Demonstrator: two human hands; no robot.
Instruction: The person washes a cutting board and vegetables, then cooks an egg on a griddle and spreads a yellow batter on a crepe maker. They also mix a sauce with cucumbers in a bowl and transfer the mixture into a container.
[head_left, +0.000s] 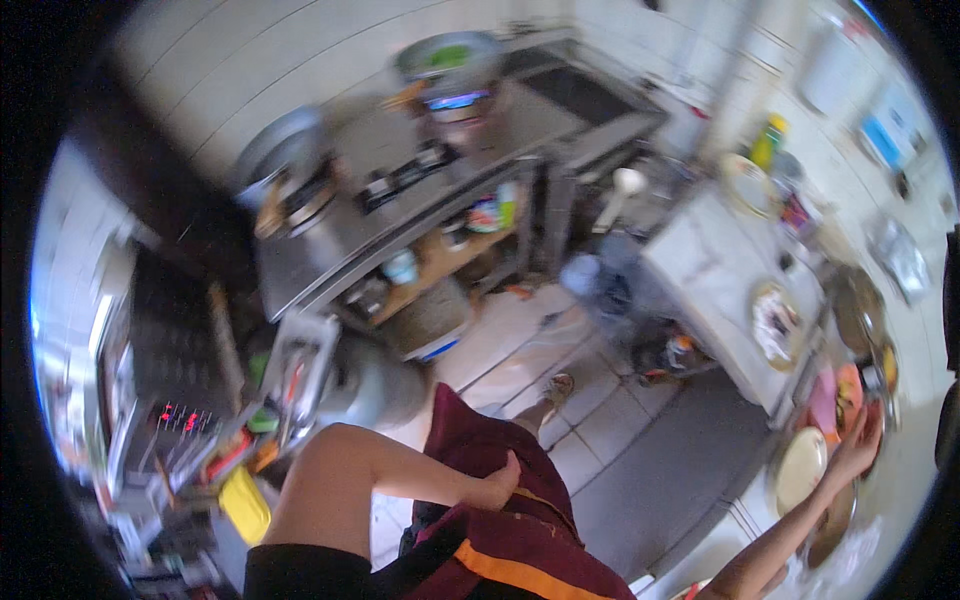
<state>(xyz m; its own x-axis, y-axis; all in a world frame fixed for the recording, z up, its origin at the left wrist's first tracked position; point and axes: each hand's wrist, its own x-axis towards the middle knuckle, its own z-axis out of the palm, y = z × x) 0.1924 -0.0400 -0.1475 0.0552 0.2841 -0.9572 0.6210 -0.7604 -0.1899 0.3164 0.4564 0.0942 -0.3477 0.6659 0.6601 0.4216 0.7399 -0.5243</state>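
Note:
My left hand (499, 484) lies against the front of a maroon apron (510, 450) with an orange stripe; whether it grips the cloth is unclear. Reaching out at the right edge, my right hand (859, 442) is beside a pink-orange bowl (847, 397) and above a cream round plate (801, 471). Blur hides whether its fingers touch or hold anything. A plate with white and dark contents (776, 326) sits on the marble-look counter (697, 247) close by. Across the kitchen, a wok with green food (450, 56) stands over a lit burner, and another wok (289, 150) rests farther left.
A steel stove table (360, 232) spans the upper middle, with shelves of containers below. A large metal cylinder (375, 382) stands before it. A yellow plastic container (244, 504) is at lower left. A white ladle (626, 184) and a yellow-capped bottle (766, 142) are near the far corner.

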